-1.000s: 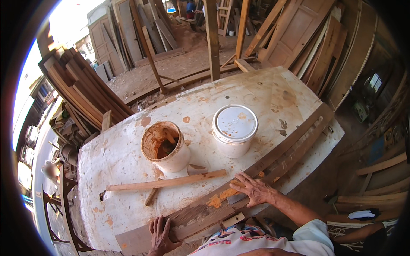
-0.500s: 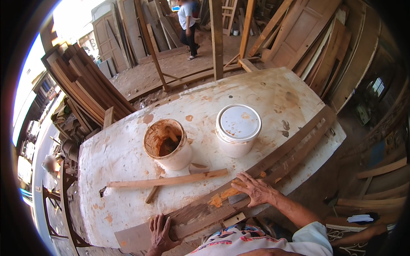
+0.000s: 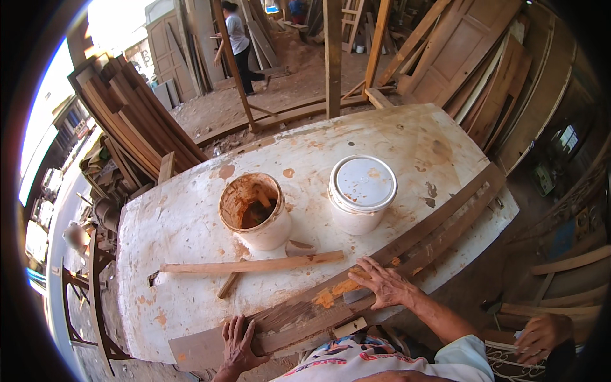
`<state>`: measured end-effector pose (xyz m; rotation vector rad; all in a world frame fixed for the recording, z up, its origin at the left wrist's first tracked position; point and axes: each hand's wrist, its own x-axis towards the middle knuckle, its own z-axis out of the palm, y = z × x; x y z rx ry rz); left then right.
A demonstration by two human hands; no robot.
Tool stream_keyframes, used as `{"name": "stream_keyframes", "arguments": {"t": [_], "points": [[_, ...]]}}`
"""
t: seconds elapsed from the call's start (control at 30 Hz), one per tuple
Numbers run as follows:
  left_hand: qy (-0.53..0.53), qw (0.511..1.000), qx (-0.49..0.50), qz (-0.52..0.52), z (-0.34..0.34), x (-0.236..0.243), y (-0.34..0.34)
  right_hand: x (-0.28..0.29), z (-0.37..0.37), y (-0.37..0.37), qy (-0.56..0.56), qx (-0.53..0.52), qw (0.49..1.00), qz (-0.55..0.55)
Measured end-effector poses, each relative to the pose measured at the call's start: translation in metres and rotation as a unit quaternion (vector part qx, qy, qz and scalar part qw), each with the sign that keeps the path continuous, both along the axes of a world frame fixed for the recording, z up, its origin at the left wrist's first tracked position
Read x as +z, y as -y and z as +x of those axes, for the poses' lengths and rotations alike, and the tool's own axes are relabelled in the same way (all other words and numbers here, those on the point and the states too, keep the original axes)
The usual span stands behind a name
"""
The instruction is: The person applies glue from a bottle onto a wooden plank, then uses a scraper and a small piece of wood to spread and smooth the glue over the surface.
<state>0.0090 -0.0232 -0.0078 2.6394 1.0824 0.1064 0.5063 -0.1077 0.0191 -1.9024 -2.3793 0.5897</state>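
Note:
A long dark wooden plank (image 3: 439, 223) lies along the near edge of the white, paste-stained table (image 3: 184, 223). My left hand (image 3: 238, 337) rests flat on the plank's near left end, fingers spread over it. My right hand (image 3: 385, 283) presses on the middle of the plank. A small grey putty knife blade (image 3: 354, 297) pokes out under its palm, beside a smear of orange filler (image 3: 331, 296). An open bucket (image 3: 254, 210) smeared with orange paste stands behind, and a white lidded bucket (image 3: 361, 191) to its right.
A thin light wood strip (image 3: 254, 265) and a short stick (image 3: 229, 285) lie on the table between the buckets and the plank. Stacked boards (image 3: 137, 121) lean at the left and doors (image 3: 458, 57) at the back right. A person (image 3: 238, 44) walks far behind. Another hand (image 3: 541, 334) shows at lower right.
Both my hands stay on the plank almost unmoved. The person in the background has walked to the left.

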Motion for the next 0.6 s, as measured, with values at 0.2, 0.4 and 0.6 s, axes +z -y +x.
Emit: {"name": "stream_keyframes", "arguments": {"t": [0.2,0.4,0.6], "points": [[-0.003,1.000,0.003,-0.003,0.0005,0.0014,0.0001,0.0004,-0.0004,-0.0005,0.006,0.001,1.000,0.002],[-0.001,1.000,-0.009,-0.005,0.0011,0.0045,-0.0013,0.0025,-0.0012,-0.0011,0.012,0.000,1.000,-0.005],[0.009,1.000,-0.010,-0.009,0.0002,0.0028,-0.0024,-0.0010,-0.0009,0.0000,0.011,-0.003,1.000,-0.005]]}}
